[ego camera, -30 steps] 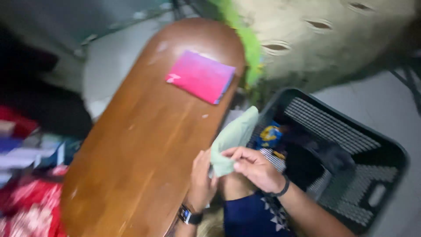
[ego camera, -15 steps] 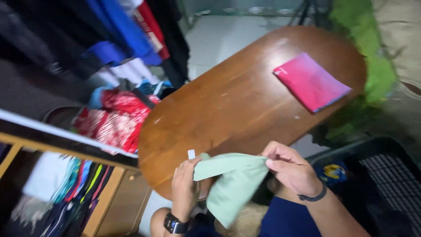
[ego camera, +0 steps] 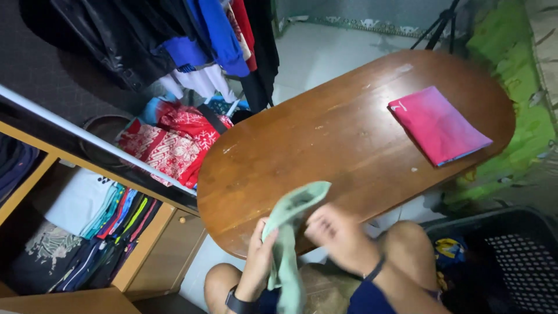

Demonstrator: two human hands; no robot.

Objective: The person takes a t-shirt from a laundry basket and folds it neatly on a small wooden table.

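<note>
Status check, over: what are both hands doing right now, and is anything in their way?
Left hand gripping pale green cloth. Right hand pinching same cloth at table edge. Oval wooden table ahead, folded pink cloth at far end, well apart. Nothing blocking.

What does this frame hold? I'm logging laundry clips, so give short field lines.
left hand: grips green cloth
right hand: touches the cloth's upper part
table: oval, brown wood
on table: pink folded cloth, far right end
basket: black, right of the person
shelf: folded clothes, lower left
hanging clothes: top left
</note>
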